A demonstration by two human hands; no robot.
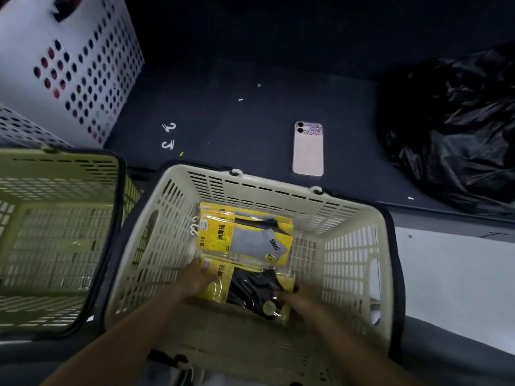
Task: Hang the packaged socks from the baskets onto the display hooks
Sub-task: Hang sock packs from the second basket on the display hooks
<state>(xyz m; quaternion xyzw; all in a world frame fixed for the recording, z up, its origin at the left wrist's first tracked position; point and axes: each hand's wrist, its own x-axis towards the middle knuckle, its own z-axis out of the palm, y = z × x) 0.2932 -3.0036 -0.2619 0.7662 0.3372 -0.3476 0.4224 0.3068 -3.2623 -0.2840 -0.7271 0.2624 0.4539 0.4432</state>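
A cream plastic basket (345,246) stands in front of me with yellow sock packages lying in its bottom. A package of grey socks (250,240) lies on top of others at the far side. Nearer to me lies a package of black socks (250,288). My left hand (196,277) grips its left edge and my right hand (298,298) grips its right edge, both reaching down into the basket. No display hooks are in view.
A green basket (55,232) stands to the left, holding nothing. A pink phone (308,151) and two loose white hooks (168,135) lie on the dark shelf behind. A black plastic bag (451,129) sits at right, a white perforated bin (69,65) at back left.
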